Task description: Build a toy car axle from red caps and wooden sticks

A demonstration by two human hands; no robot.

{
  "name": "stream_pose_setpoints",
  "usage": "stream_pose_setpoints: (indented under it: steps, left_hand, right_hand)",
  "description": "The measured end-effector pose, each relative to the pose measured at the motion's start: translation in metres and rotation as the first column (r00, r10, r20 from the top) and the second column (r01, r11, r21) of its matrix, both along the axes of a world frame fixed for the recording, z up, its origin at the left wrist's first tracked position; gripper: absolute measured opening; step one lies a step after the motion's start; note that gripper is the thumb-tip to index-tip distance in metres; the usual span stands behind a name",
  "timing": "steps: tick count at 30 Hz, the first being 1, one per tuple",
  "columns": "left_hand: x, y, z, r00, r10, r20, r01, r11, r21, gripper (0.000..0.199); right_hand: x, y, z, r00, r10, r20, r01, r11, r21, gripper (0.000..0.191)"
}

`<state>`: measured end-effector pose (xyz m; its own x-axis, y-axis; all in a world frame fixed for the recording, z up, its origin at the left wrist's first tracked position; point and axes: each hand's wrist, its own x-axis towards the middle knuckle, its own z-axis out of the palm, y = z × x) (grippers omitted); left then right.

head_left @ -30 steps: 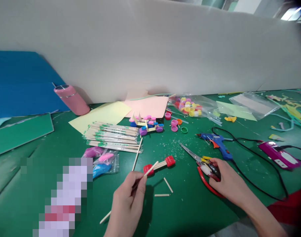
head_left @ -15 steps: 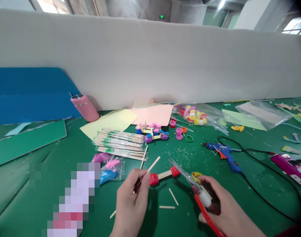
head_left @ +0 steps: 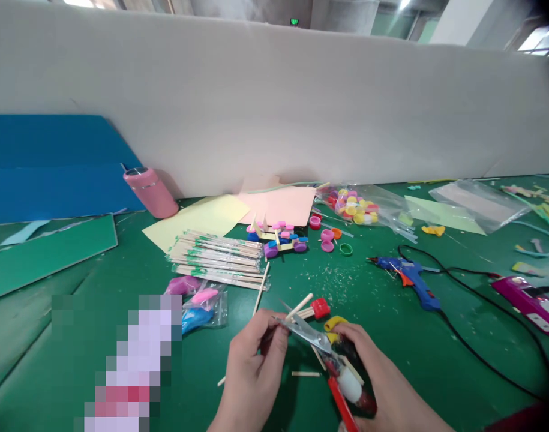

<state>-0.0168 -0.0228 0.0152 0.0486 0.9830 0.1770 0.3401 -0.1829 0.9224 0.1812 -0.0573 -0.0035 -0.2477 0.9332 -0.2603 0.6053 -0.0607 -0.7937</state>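
With our left hand (head_left: 257,367) we pinch a wooden stick (head_left: 303,301) between thumb and fingers, its free end slanting up and to the right. Our right hand (head_left: 377,375) grips the scissors (head_left: 320,342), which have red and yellow on their handles; we see the blades parted around the stick, just beside the left fingertips, though we cannot tell whether they touch it.

Right behind the blades we have a red block (head_left: 320,308) on the end of some joined sticks. Two short stick pieces lie below, on the green counter (head_left: 413,337), one partly covered by the scissors. Near the left hand, a longer stick (head_left: 261,287) slants away from us.

Farther out, to the left, we find a clear bag of purple, pink and blue pieces (head_left: 197,315), and behind it a row of wrapped sticks (head_left: 218,261). Small wheeled models (head_left: 283,241) stand beside these, with loose coloured caps (head_left: 327,240) to their right and a bag of more caps (head_left: 353,209) behind. To our right lie a blue glue gun (head_left: 409,276) and a purple device (head_left: 524,300). At the back, a pink bottle (head_left: 152,195) leans near a white panel (head_left: 274,114).
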Motion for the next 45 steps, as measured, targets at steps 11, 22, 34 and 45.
stream_pose_setpoints:
  steps: [11, 22, 34, 45]
  left_hand:
    - [0.0, -0.001, 0.0, 0.988, -0.048, -0.145, 0.065, 0.991, 0.115, 0.015]
    - [0.001, -0.002, 0.005, 0.958, -0.059, -0.28, 0.122, 0.969, 0.214, 0.015]
    - [0.001, -0.011, 0.009, 0.948, 0.0, -0.317, 0.096, 0.953, 0.288, 0.016]
    - [-0.009, -0.006, 0.025, 0.962, -0.269, -0.054, 0.262, 0.958, -0.116, 0.02]
  right_hand:
    - [-0.007, -0.002, 0.002, 0.997, -0.064, -0.048, 0.069, 0.992, 0.108, 0.067]
    - [-0.018, -0.005, 0.016, 0.994, -0.092, 0.057, 0.087, 0.994, 0.072, 0.036]
    - [-0.018, -0.013, 0.01, 0.995, -0.05, 0.081, 0.046, 0.997, 0.062, 0.019]
    - [-0.011, -0.022, 0.008, 0.995, -0.075, 0.068, 0.062, 0.983, 0.176, 0.048]
